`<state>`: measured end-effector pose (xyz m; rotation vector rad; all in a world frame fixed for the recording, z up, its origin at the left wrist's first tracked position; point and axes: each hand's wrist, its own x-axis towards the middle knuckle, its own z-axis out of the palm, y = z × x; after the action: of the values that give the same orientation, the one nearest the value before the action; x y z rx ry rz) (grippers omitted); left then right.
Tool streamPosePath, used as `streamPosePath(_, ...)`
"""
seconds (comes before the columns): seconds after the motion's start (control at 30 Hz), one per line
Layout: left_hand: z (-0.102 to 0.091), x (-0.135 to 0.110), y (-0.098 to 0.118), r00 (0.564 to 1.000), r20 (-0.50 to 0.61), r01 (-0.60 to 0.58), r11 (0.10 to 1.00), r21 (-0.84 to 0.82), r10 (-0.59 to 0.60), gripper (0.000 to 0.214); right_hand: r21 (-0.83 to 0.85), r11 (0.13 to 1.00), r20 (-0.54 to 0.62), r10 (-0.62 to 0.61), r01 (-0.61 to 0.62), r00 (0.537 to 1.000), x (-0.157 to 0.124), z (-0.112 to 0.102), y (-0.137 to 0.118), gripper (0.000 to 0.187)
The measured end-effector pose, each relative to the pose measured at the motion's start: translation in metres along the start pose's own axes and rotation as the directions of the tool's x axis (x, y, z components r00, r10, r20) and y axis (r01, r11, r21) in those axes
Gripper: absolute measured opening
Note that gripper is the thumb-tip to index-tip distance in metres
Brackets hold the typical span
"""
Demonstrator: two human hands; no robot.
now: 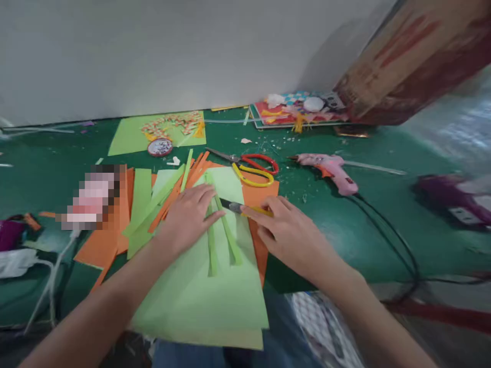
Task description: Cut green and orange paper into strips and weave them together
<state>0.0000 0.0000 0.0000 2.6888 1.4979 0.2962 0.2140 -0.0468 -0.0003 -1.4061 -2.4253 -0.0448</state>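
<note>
My right hand is wrapped round a box cutter with a yellow handle. Its dark blade points left and touches or nearly touches a folded light green paper strip. On the stack's left side, my left hand presses down with its thumb stretched towards the blade; its fingertips rest at the strip's upper end. The strip spreads into two legs on top of pale green paper sheets, which overhang the table's front edge. Under my left hand lie more green strips and orange strips.
Scissors with red and yellow handles lie behind the sheets. A pink glue gun with a black cord rests at the right. Orange paper, a pixelated device and white cables are at the left. Decorated cards stand near the wall.
</note>
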Motion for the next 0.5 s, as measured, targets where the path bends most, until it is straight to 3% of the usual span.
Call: streamPosePath(0.5, 0.001, -0.003, -0.002, 0.998, -0.062, -0.02, 1.0, -0.01, 0.019, 0.038, -0.045, 0.996, 0.044, 0.075, -0.073, 0.996, 0.012, 0.005, -0.011, 0.048)
